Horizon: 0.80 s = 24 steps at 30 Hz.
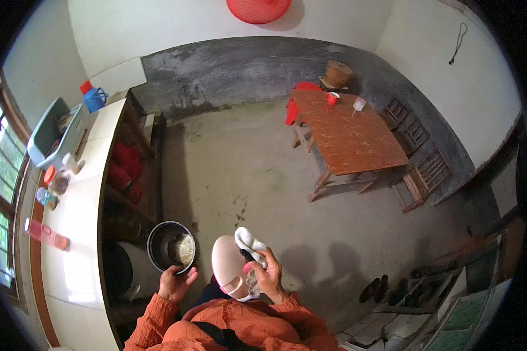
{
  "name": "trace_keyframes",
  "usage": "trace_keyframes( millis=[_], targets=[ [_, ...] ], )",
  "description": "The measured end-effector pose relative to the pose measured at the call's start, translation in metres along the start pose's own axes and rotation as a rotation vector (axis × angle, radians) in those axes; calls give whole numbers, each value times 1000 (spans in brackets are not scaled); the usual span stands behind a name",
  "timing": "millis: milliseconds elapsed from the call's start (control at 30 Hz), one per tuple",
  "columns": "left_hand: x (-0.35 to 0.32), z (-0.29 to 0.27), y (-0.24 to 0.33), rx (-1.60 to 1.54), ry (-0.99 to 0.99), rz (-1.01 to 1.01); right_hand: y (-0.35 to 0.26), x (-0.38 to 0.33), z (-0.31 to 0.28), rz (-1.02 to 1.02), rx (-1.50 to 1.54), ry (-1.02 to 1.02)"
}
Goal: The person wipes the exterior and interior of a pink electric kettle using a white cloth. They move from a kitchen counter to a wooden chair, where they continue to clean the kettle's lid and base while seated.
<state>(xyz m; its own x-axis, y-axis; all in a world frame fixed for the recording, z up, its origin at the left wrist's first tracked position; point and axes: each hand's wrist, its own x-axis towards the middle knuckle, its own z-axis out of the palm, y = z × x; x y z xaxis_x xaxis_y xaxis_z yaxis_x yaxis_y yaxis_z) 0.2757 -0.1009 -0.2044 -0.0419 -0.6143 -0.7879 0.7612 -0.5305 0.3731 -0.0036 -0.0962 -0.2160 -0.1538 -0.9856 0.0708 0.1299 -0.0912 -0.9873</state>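
Item: pale pink oval lid (227, 261), smooth and domed, held upright on its edge in front of the chest, its long axis running away from the body and slightly leftward. Right hand (267, 270): closed, fingers wrapped over a white cloth (249, 240) and pinching the lid's right rim; the cloth bunches above and just beyond the knuckles, touching the lid's upper right edge. A small pink tab shows at the thumb, part of the lid or a handle, which cannot be told. Left hand (177, 282): closed on the near rim of a round metal pot (171, 247), thumb over the lip; the pot lies directly beyond this hand, mouth up, with a pale residue on its inner floor. Relation of note: the lid sits just right of the pot, near but apart, so the pot lies to the left of the right hand's hold and the left hand is much the nearer to it. Surroundings: a white counter (79, 228) well left of both hands, a wooden table (348, 137) far beyond the right hand, concrete floor (246, 169) between.
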Motion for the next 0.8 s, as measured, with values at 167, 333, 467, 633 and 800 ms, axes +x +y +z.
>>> trace_keyframes(
  millis=[167,333,467,633,800],
  targets=[
    [70,17,30,155,-144,-168,31,-16,15,40,32,203],
    [124,8,46,224,-333,-362,26,-25,48,-52,-32,456],
    [147,86,36,302,-414,-360,25,21,11,-92,-78,486],
    [153,26,27,547,-400,-351,65,-51,62,5,-135,562],
    [179,67,-6,668,-464,-374,81,-41,63,-13,-89,642]
  ],
)
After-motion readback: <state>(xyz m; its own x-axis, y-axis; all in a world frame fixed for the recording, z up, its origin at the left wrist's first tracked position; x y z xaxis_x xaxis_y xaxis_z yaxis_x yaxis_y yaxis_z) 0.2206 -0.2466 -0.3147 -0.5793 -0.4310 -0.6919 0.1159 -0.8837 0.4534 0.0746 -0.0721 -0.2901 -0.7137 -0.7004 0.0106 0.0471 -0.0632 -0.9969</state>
